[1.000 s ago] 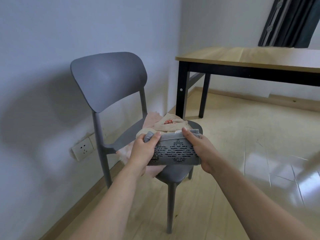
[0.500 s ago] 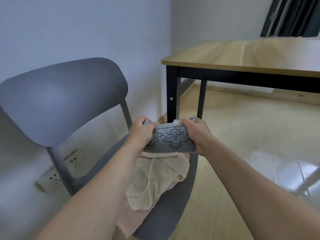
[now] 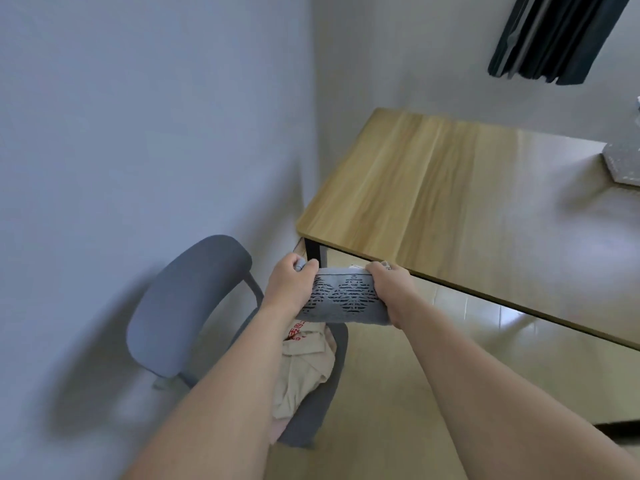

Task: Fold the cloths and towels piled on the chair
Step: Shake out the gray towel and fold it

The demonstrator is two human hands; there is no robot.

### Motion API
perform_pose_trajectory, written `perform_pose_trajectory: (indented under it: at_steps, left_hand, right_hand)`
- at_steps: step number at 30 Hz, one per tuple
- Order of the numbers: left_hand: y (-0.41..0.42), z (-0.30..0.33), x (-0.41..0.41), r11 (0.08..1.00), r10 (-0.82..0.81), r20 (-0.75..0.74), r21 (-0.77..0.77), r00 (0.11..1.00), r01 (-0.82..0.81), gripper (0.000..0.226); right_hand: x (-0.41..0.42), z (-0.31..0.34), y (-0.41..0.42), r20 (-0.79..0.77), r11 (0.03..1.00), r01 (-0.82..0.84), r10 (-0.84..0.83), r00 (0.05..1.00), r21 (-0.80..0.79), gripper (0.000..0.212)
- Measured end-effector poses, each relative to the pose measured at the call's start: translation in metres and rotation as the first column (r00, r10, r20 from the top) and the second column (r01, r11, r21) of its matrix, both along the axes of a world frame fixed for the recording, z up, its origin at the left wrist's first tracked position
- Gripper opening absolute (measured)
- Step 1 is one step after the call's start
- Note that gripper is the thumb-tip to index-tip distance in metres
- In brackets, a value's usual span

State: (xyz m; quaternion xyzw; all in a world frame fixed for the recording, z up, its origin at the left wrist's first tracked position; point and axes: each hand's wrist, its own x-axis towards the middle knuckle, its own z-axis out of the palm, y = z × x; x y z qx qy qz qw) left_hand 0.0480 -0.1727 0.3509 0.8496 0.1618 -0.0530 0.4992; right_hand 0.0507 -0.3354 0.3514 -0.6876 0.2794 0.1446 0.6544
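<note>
The grey towel [image 3: 341, 299], folded into a narrow band with a dark patterned face, is held up in the air above the front of the chair seat, just short of the table's near edge. The left hand [image 3: 290, 289] grips its left end, fingers curled round the cloth with a bit of it bunched at the fingertips. The right hand [image 3: 389, 289] grips the right end, fingers curled over the top edge. Below the towel, a beige cloth [image 3: 304, 372] with red print lies crumpled on the seat of the grey chair [image 3: 187, 306], with a pink cloth [image 3: 278, 426] showing under it. The chair stands by the wall, beside the wooden table [image 3: 450, 202]. A speckled grey object [image 3: 623, 164] lies at the table's far right. A dark curtain [image 3: 550, 36] hangs above.
</note>
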Motion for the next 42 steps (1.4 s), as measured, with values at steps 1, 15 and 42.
perform_pose_trajectory:
  at_steps: [1, 15, 42]
  left_hand:
    - [-0.008, 0.028, -0.007, 1.0, -0.005, -0.036, 0.014, 0.999, 0.005, 0.029]
    - [-0.204, 0.137, -0.056, 0.976, -0.207, -0.085, -0.082, 0.975, 0.2, 0.026]
    - [-0.613, 0.159, 0.074, 0.924, -0.262, -0.145, -0.325, 0.954, 0.204, 0.008]
  right_hand:
    - [-0.008, 0.03, -0.01, -0.02, 1.0, 0.009, -0.009, 1.0, -0.009, 0.01]
    - [-0.043, 0.136, -0.227, -0.041, 0.985, -0.111, 0.107, 0.993, -0.132, 0.034]
    - [0.094, 0.174, -0.68, -0.12, 0.916, -0.4, 0.402, 0.908, 0.039, 0.033]
